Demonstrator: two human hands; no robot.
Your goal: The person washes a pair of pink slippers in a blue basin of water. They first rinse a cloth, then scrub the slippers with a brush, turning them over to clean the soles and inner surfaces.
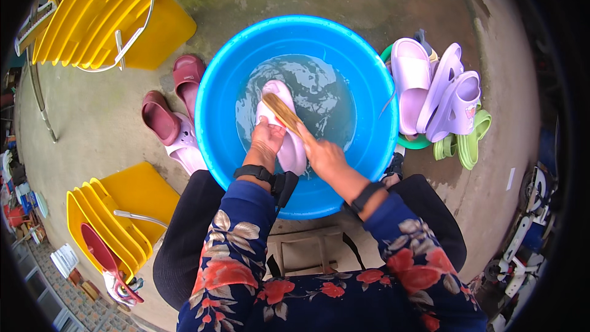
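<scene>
I have both hands over the big blue basin (212,95), close together but each on its own thing. My left hand (269,136) is clamped on a pink slipper (292,155) at about its middle, the slipper lying lengthwise inside the basin, at the cloudy water (326,83). My right hand (324,155) is closed round a wooden brush (281,109), which slants across the slipper's upper; I can't tell whether its bristles touch, and the brush partly hides my left fingers. Just left of the basin, maroon slippers (161,118) and a pale lilac clog (186,149) sit on the concrete ground (516,86). On my right, lilac slippers (410,64) are heaped over a green tub (418,143), with light green clogs (471,142) beside them. Nested yellow buckets (163,34) stand at upper left.
</scene>
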